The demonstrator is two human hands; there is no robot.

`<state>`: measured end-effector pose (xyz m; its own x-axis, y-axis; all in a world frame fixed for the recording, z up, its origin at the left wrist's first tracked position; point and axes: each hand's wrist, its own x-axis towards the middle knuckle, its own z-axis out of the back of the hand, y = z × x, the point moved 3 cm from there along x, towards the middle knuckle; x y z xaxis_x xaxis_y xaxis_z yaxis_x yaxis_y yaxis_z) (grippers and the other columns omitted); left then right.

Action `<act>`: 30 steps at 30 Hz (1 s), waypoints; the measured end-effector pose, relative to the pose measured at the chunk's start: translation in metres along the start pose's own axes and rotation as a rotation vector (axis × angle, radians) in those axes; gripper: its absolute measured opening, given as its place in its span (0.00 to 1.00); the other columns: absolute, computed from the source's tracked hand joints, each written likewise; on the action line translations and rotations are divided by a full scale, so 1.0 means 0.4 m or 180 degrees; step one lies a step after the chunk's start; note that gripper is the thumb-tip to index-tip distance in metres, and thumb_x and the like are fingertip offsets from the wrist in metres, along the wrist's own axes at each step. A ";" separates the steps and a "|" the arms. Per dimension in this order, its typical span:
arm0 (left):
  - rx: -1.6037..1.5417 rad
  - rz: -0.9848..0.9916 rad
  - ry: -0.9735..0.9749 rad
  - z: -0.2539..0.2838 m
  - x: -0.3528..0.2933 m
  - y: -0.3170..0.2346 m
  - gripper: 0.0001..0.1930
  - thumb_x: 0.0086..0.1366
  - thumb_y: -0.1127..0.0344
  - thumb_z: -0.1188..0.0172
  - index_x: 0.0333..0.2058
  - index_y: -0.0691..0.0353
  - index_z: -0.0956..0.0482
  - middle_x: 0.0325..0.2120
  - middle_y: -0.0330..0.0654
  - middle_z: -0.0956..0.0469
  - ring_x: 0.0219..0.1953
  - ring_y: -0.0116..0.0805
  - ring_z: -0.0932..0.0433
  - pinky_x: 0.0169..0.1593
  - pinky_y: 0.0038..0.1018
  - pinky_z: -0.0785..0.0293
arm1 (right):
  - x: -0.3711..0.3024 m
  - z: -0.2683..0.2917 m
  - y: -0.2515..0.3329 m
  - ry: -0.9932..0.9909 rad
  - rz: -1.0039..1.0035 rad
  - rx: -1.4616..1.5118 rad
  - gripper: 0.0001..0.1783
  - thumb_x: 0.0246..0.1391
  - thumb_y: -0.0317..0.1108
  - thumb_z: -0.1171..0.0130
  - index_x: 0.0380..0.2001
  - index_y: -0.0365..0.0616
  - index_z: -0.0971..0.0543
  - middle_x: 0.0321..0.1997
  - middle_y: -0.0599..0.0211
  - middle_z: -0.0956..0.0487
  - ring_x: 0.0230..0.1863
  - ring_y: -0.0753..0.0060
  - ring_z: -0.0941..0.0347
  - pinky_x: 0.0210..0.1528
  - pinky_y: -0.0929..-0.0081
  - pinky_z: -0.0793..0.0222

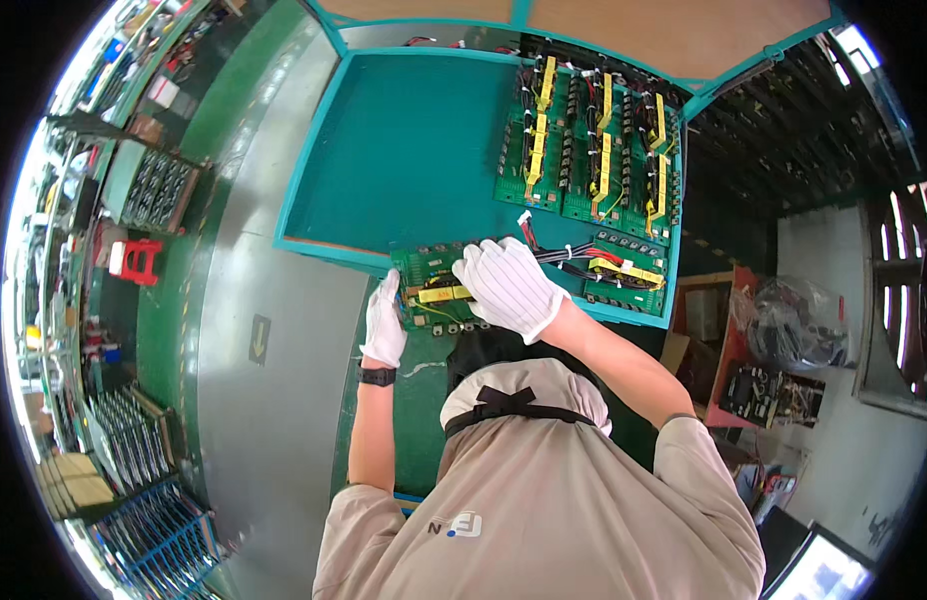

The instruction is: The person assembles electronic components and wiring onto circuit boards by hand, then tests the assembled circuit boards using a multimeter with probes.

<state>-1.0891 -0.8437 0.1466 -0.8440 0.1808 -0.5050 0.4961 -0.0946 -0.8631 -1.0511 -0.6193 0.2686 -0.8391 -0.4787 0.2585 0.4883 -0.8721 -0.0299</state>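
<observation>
A green circuit board (417,268) with a yellow-wrapped part (443,294) and dark components lies at the near edge of a teal tray (414,140). My left hand (385,325), in a white glove, grips the board's left end, thumb and fingers about its edge. My right hand (509,287), in a striped white glove, is closed over the board's right part. Its fingertips bend down behind the yellow part, and the palm hides what lies beneath. Black and red cables (584,254) run right from beside it, and a white connector (526,218) sticks up just past the knuckles.
Rows of similar green boards (574,145) with yellow parts fill the tray's right side. Another board (629,275) lies at its near right corner. A teal frame (524,14) rises at the back. Racks of boards (134,435) and a red stool (136,262) stand left.
</observation>
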 end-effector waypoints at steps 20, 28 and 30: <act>0.3847 -0.3229 0.1217 -0.192 0.238 -0.255 0.41 0.55 0.61 0.30 0.66 0.59 0.36 0.48 0.51 0.21 0.53 0.51 0.24 0.58 0.44 0.29 | 0.136 -0.260 -0.166 0.0611 -0.0549 0.0063 0.17 0.39 0.42 0.33 0.31 0.43 0.22 0.27 0.66 0.25 0.30 0.66 0.26 0.31 0.64 0.36; 0.3639 -0.2896 0.1330 -0.205 0.284 -0.238 0.39 0.52 0.73 0.32 0.65 0.61 0.35 0.46 0.55 0.22 0.50 0.54 0.24 0.53 0.45 0.26 | 0.109 -0.177 -0.169 -0.0276 -0.0943 0.0356 0.31 0.37 0.48 0.28 0.41 0.38 0.22 0.36 0.62 0.23 0.40 0.63 0.25 0.43 0.63 0.29; 0.3828 -0.2963 0.1370 -0.209 0.273 -0.249 0.39 0.52 0.75 0.34 0.64 0.60 0.34 0.46 0.54 0.21 0.50 0.53 0.24 0.53 0.44 0.26 | 0.082 -0.066 -0.156 -0.0049 -0.1373 0.0660 0.35 0.42 0.46 0.26 0.51 0.42 0.25 0.47 0.61 0.22 0.52 0.60 0.24 0.51 0.63 0.27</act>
<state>-1.2138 -0.7328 0.1782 -0.5259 0.8494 0.0445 -0.7633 -0.4483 -0.4652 -1.1154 -0.5831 0.2535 -0.9728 -0.0744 0.2193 0.1351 -0.9515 0.2763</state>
